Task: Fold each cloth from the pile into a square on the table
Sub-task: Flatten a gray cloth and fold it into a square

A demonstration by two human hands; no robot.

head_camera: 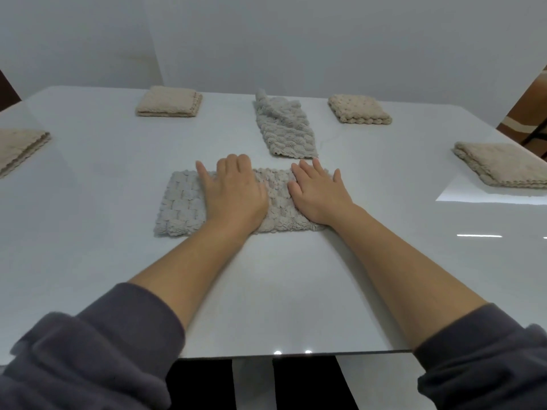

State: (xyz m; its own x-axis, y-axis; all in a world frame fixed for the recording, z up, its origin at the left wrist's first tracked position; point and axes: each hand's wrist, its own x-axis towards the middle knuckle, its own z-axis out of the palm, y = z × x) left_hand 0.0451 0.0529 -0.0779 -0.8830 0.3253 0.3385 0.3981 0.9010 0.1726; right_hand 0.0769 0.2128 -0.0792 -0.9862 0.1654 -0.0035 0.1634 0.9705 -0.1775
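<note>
Together, left hand (233,192) and right hand (318,192) press palm-down on grey cloth (180,202).

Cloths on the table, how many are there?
6. Four beige cloths: far left, left edge, far right, right edge. Two grey cloths: centre, and one under left hand and right hand. None seems hidden.

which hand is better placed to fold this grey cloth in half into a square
Probably the right hand: it lies flat on the right end of the grey cloth, near that edge. The left hand presses the middle, away from the left edge, and could anchor it.
</note>
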